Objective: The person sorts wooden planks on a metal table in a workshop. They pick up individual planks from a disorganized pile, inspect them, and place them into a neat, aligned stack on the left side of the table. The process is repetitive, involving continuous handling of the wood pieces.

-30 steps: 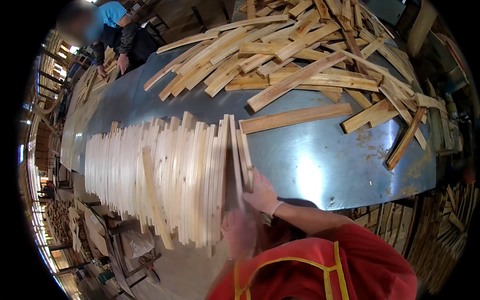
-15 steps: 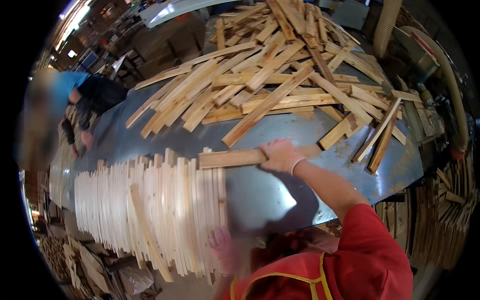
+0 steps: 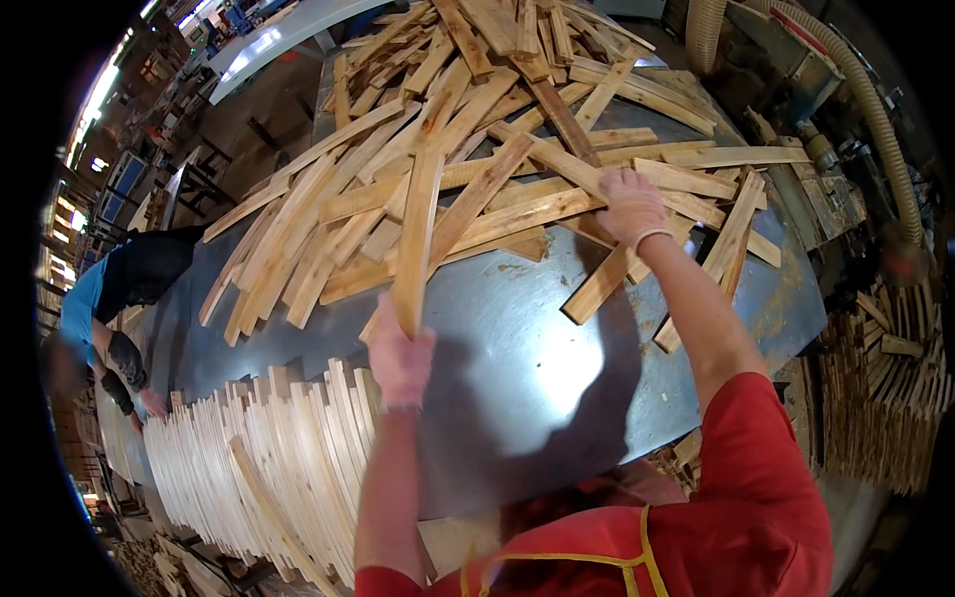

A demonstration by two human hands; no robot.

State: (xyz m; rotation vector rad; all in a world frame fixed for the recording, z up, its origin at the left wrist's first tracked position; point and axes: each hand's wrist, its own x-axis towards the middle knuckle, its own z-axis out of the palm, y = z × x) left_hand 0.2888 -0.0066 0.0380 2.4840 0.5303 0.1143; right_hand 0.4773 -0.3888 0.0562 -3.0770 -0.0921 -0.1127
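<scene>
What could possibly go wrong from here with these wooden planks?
The loose pile of crossed planks could slide under the right hand. The plank in the left hand, reaching over the pile, might catch on others. The slanting slat lying across the row of slats could slip off.

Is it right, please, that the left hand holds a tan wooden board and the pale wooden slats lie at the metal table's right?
No: in the head view, the narrow pale wooden slats lie at the grey metal table's left; the left hand holds the flat tan wooden board.
</scene>
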